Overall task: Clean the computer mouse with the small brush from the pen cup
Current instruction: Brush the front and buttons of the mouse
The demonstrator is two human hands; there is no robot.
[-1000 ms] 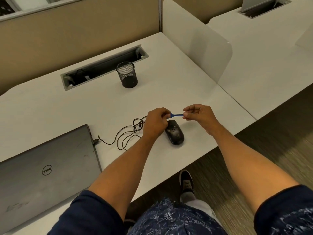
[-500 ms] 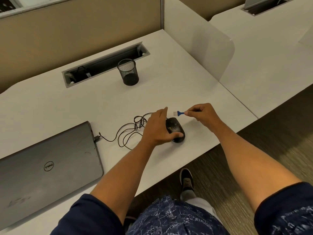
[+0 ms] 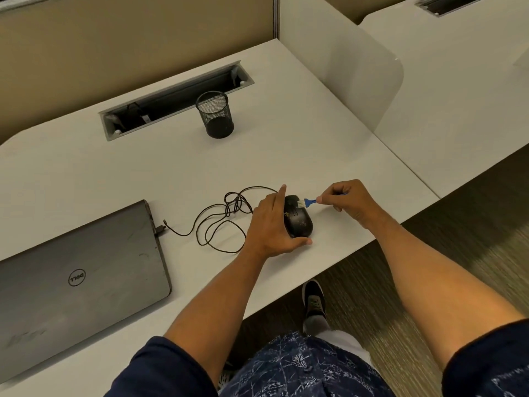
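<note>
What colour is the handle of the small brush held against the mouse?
Blue, with pale bristles; the brush shows best in the head view, pinched in the right hand.

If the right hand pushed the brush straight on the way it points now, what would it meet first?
The right hand points the small brush leftward at the mouse. The bristles look already at its front top, so the mouse comes first, then probably the left hand steadying it; depth is unclear.

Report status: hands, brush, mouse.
Left hand steadies mouse on desk. Right hand pinches blue brush, bristles on mouse front. Cable clear of the work.
</note>
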